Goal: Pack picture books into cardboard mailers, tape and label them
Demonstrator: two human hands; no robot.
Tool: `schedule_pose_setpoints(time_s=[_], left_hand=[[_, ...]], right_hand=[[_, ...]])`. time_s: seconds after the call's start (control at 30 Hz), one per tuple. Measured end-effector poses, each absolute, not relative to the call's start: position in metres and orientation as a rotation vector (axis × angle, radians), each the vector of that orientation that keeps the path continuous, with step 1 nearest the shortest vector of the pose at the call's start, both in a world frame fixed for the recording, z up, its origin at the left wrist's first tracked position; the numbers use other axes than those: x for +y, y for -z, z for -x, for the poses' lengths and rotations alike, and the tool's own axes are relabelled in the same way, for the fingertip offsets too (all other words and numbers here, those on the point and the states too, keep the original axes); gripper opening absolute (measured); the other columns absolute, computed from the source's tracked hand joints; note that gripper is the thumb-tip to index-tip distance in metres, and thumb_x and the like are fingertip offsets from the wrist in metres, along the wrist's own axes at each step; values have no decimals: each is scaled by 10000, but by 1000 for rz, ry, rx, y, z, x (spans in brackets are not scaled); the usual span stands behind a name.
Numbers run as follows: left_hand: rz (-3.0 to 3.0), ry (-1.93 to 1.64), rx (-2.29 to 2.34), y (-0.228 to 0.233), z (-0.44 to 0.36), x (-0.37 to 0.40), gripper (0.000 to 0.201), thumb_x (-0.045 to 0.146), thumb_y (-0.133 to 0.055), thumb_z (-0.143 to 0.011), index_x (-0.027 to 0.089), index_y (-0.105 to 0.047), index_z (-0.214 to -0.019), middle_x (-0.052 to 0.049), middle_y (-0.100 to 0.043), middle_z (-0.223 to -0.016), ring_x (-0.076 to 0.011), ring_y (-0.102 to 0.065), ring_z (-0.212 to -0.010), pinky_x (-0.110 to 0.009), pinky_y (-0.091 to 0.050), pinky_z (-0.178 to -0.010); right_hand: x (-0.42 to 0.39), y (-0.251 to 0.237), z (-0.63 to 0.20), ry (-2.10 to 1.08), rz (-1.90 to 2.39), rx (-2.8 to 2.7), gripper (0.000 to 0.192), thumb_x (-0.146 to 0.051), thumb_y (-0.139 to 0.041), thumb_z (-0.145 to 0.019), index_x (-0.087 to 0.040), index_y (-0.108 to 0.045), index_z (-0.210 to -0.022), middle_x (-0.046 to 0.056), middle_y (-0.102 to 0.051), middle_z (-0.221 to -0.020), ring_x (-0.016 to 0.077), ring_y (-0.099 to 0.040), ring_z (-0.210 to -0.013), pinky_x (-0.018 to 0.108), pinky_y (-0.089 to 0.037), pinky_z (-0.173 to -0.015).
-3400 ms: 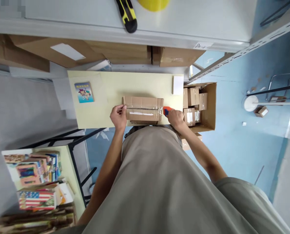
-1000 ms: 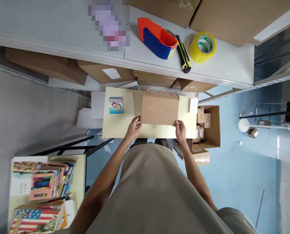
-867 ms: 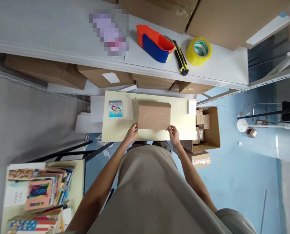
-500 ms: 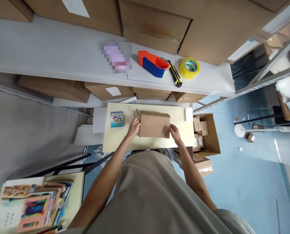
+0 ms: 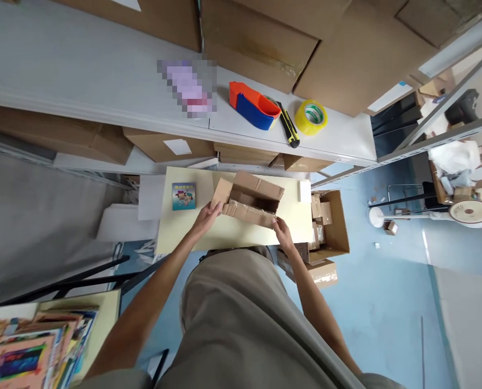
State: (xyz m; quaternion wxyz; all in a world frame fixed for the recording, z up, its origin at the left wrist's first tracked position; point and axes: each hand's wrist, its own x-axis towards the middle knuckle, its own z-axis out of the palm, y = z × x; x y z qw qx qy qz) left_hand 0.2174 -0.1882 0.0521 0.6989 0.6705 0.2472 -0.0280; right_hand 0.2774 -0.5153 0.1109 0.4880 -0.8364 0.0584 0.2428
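A brown cardboard box [image 5: 250, 205] rests on the pale yellow table [image 5: 224, 235], its top flaps spread and its dark inside showing. My left hand [image 5: 206, 214] holds the box's left flap at its near corner. At the box's near right corner my right hand [image 5: 282, 233] grips the edge. A small colourful booklet [image 5: 183, 195] lies flat on the table left of the box.
On the grey shelf [image 5: 103, 92] behind the table sit an orange and blue tape dispenser [image 5: 253, 105], a yellow and black utility knife [image 5: 288, 126] and a yellow tape roll [image 5: 311, 117]. A carton of small boxes [image 5: 325, 219] stands right of the table. Books [image 5: 30, 354] lie lower left.
The box has been turned from closed side up to open side up, and its flaps now spread apart. The tape dispenser went from my right hand to the shelf. The view tilted upward.
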Motion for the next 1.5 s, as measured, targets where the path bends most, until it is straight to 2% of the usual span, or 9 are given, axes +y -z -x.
schedule_pose_setpoints(time_s=[0.27,0.53,0.63,0.7,0.8,1.0,1.23,1.37,1.5], left_hand=[[-2076,-497,493,-83,-216,-203,503,529,-565,-1112,201,-679,-1477,-199,-696,-1537,-357,-629,-1485,-564,-488,-1312],[-2285,-96,92,-93,-225,-208,411,441,-464,-1147,203,-789,-1065,-185,-689,-1559,-387,-544,-1582,-588,-397,-1387],[-2230,-8,39,-83,-202,-198,371,425,-515,-1119,230,-747,-904,-152,-648,-1624,-357,-582,-1556,-543,-481,-1338],[-2236,43,6,-76,-187,-195,206,382,-654,-1036,221,-778,-1067,-156,-561,-1720,-379,-537,-1605,-561,-492,-1334],[-2272,44,4,-65,-177,-199,398,275,-761,-952,215,-754,-1345,-157,-487,-1779,-395,-515,-1626,-592,-482,-1349],[-2371,-64,136,-50,-192,-225,141,178,-738,-978,250,-828,-1059,-142,-601,-1644,-400,-651,-1443,-622,-571,-1248],[-2264,-188,154,-53,-196,-223,325,288,-736,-1044,250,-762,-1366,-160,-617,-1615,-354,-623,-1504,-550,-537,-1300],[-2172,-379,602,-37,-187,-134,383,364,-619,-1109,197,-667,-1450,-198,-643,-1562,-346,-573,-1549,-551,-407,-1386],[-1993,-279,1250,-6,-174,-28,656,454,-704,-1039,85,-526,-1551,-311,-572,-1615,-433,-500,-1609,-615,-344,-1396]], right_hand=[[-518,-96,-292,-496,1944,376,810,-951,-631,-845,-171,-737,-1035,119,-787,-1028,237,-752,-947,335,-660,-823],[-512,-100,-330,-619,2045,410,319,-464,-796,-994,-149,-762,-1025,108,-843,-940,185,-799,-741,282,-679,-666],[-513,-99,-334,-638,2067,391,179,-316,-761,-1025,-141,-776,-1063,106,-855,-939,171,-800,-694,286,-694,-681],[-512,-98,-334,-641,2109,373,159,-282,-734,-1042,-138,-782,-1087,108,-860,-949,166,-795,-675,293,-698,-696],[-510,-97,-332,-626,2204,336,202,-318,-715,-1065,-142,-791,-1130,123,-872,-1013,174,-804,-699,311,-701,-738],[-502,-106,-338,-552,2408,269,285,-361,-640,-1095,-167,-813,-1213,158,-880,-1165,256,-859,-1011,389,-684,-959],[-492,-127,-351,-374,2581,211,373,-345,-607,-1061,-108,-771,-1298,267,-801,-1371,354,-804,-1228,521,-618,-1113],[-461,-149,-329,-57,2464,-118,427,-455,-580,-1094,-144,-732,-1344,240,-766,-1368,322,-789,-1172,497,-662,-1024],[-388,-154,-286,-278,2146,-470,374,-485,-560,-1145,-218,-721,-1352,167,-783,-1312,270,-786,-1167,432,-664,-1045]])
